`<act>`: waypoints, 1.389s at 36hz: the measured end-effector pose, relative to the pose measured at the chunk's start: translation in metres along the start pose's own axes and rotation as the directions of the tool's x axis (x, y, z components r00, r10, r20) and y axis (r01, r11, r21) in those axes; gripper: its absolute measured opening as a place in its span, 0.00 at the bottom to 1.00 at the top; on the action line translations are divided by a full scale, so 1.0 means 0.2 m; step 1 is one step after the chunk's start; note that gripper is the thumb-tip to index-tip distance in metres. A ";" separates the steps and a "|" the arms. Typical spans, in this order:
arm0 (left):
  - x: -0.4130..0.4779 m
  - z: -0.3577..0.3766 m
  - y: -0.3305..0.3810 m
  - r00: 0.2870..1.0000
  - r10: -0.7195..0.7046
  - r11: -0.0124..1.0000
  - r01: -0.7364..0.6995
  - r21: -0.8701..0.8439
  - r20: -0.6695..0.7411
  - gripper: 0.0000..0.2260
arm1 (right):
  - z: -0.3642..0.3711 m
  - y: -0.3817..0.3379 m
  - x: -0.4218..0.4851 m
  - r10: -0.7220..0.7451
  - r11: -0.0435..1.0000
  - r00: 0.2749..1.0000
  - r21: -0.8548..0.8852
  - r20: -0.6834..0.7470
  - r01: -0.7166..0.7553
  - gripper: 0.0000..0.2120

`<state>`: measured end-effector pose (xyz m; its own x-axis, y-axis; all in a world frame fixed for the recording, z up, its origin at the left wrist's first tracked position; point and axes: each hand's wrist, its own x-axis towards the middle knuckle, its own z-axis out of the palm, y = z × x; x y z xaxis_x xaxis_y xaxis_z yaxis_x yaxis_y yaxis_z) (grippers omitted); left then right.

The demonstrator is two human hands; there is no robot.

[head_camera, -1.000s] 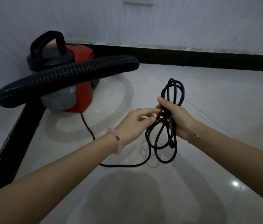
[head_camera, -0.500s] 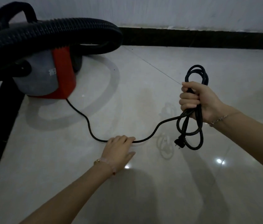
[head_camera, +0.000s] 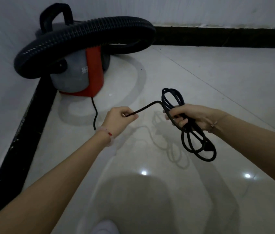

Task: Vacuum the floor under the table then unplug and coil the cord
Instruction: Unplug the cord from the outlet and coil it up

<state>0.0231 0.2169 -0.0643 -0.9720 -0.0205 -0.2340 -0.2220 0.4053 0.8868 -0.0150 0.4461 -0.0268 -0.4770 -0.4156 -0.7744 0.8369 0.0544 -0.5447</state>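
While the right hand grips coiled cord near the vacuum, the left hand pinches its slack. White lettering on the vacuum is blurred.

Your pale glossy tiled floor, black skirting along its far and left edges, red-and-grey vacuum standing in its far-left corner, cord trailing from the base.

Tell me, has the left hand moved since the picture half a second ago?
Yes. The left hand was down on the floor; now it is raised off it, gripping the cord close to the right hand.
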 end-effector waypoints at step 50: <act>-0.29 -0.08 -0.22 0.973 0.221 0.975 -0.223 0.017 0.059 0.22 | 0.48 0.16 0.06 0.089 0.991 0.996 -0.100 0.015 -0.087 0.02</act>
<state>0.0872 0.1855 -0.0837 -0.9907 0.1240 -0.0553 0.0011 0.4148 0.9099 0.0326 0.3546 -0.0233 -0.3966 -0.4226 -0.8150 0.8440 0.1813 -0.5047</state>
